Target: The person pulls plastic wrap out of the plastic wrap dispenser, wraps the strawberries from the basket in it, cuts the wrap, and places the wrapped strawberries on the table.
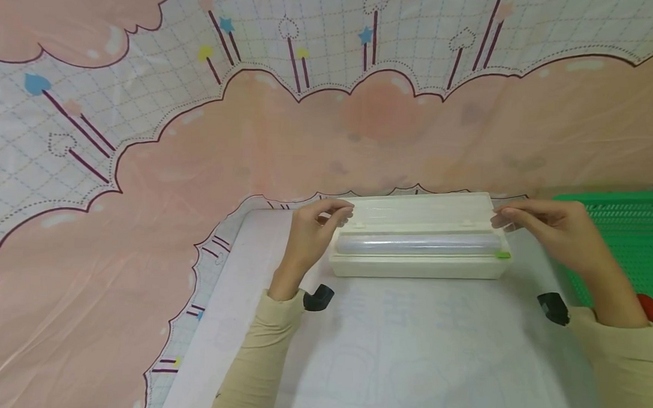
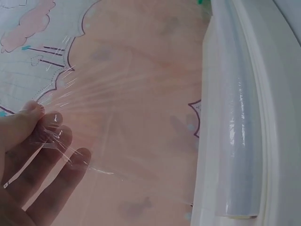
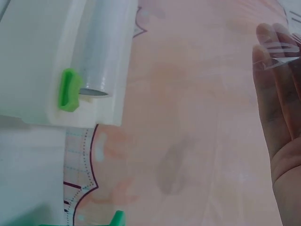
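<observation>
A white cling film dispenser box (image 1: pixel 421 269) stands on the white table, its lid (image 1: pixel 420 210) raised at the back. Inside lies a roll of clear cling film (image 1: pixel 419 244). From the roll, a thin transparent sheet of cling film (image 2: pixel 127 108) stretches in creases to my left hand (image 1: pixel 311 233), whose thumb and fingertips pinch its edge. At the box's right end, my right hand (image 1: pixel 555 227) pinches the sheet's other side; film gleams across the fingers (image 3: pixel 277 80) in the right wrist view. A green slider (image 3: pixel 69 92) sits at the box's right front corner.
On the right stands a green perforated basket (image 1: pixel 577 207), with a red object (image 1: pixel 652 309) by my right sleeve. A pink and white patterned cloth (image 1: pixel 285 148) hangs or lies behind the table (image 1: pixel 408 351). Black wrist cameras (image 1: pixel 319 298) are at both cuffs.
</observation>
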Available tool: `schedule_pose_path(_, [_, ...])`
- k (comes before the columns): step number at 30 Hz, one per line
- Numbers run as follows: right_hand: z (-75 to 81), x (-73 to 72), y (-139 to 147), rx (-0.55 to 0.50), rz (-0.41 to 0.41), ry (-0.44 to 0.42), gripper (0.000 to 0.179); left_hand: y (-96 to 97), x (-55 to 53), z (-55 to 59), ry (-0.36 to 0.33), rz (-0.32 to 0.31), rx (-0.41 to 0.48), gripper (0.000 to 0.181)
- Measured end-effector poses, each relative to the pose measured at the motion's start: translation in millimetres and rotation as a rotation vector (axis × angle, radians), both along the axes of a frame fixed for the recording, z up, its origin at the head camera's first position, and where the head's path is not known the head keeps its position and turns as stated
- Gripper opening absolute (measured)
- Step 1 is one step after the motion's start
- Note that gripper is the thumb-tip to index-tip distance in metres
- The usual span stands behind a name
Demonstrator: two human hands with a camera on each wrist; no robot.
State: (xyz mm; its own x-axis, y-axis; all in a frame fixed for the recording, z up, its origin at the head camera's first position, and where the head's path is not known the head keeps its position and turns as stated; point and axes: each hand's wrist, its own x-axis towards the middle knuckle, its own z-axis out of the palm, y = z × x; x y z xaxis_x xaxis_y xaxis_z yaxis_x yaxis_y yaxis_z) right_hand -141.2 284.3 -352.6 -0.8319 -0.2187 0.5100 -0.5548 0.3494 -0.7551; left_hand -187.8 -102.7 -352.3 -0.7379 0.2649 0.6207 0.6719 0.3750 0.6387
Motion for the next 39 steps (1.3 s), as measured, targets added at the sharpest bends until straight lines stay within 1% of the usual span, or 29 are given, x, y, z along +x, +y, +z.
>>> schedule_pose_path(2, [0.4,0.0,1,-0.022,0.010,0.009,0.020,0.0,1.4,2.6,-0.002,0.001,0.013,0.010])
schedule_pose_path(5, [1.0,-1.1,0,-0.091,0.044,0.031,0.020,0.2,3.8,7.2,-0.011,-0.012,0.053,0.010])
schedule_pose_path(8, [2.7,-1.7,-2,-0.185,0.109,0.057,0.019,0.2,5.4,11.1,-0.022,-0.039,0.101,0.010])
schedule_pose_path(9, [3.7,-1.6,-2,-0.212,0.128,0.060,0.018,0.2,6.3,12.5,-0.023,-0.048,0.112,0.011])
schedule_pose_path(11, [6.6,-0.5,-3,-0.231,0.139,0.063,0.017,-0.3,7.3,14.6,-0.021,-0.058,0.124,0.011])
schedule_pose_path(12, [8.2,0.3,-4,-0.246,0.149,0.051,0.017,-0.7,7.6,15.4,-0.020,-0.063,0.127,0.011])
schedule_pose_path(14, [11.2,1.6,-4,-0.236,0.143,0.050,0.016,-1.6,8.5,17.2,-0.019,-0.069,0.126,0.011])
schedule_pose_path(15, [12.9,2.5,-4,-0.214,0.121,0.050,0.017,-2.1,9.0,18.2,-0.017,-0.071,0.124,0.011])
schedule_pose_path(17, [15.2,3.4,-4,-0.214,0.128,0.056,0.017,-3.2,9.2,19.1,-0.016,-0.077,0.123,0.011])
schedule_pose_path(19, [17.7,4.3,-4,-0.178,0.098,0.070,0.017,-3.9,9.9,20.9,-0.016,-0.086,0.125,0.010])
schedule_pose_path(21, [20.7,6.2,-4,-0.144,0.053,0.064,0.017,-4.6,10.6,22.7,-0.016,-0.093,0.130,0.010])
schedule_pose_path(22, [21.3,6.5,-4,-0.144,0.054,0.070,0.017,-4.8,10.7,23.6,-0.018,-0.097,0.134,0.010])
schedule_pose_path(24, [23.4,8.1,-4,-0.092,0.004,0.086,0.017,-4.9,11.5,26.2,-0.016,-0.107,0.144,0.010])
schedule_pose_path(25, [23.9,8.2,-4,-0.109,0.013,0.092,0.016,-5.0,12.2,27.6,-0.014,-0.111,0.147,0.010])
schedule_pose_path(26, [24.7,8.8,-4,-0.101,-0.004,0.100,0.016,-5.2,12.5,28.7,-0.013,-0.115,0.151,0.010])
schedule_pose_path(28, [26.1,9.0,-5,-0.125,0.015,0.123,0.017,-5.1,13.5,31.3,-0.010,-0.122,0.158,0.010])
schedule_pose_path(31, [29.4,10.2,-7,-0.228,0.074,0.108,0.016,-5.5,15.3,34.8,-0.005,-0.127,0.162,0.010])
schedule_pose_path(32, [30.7,11.1,-7,-0.236,0.072,0.100,0.016,-5.7,16.0,36.0,-0.004,-0.128,0.164,0.010])
schedule_pose_path(33, [31.9,11.4,-8,-0.266,0.093,0.091,0.017,-5.8,16.6,37.1,-0.002,-0.128,0.165,0.009])
schedule_pose_path(34, [33.3,12.2,-8,-0.276,0.090,0.082,0.017,-6.0,17.4,38.3,0.000,-0.129,0.166,0.009])
schedule_pose_path(39, [39.5,16.5,-10,-0.235,0.013,0.071,0.017,-7.2,20.9,43.7,0.014,-0.133,0.169,0.009])
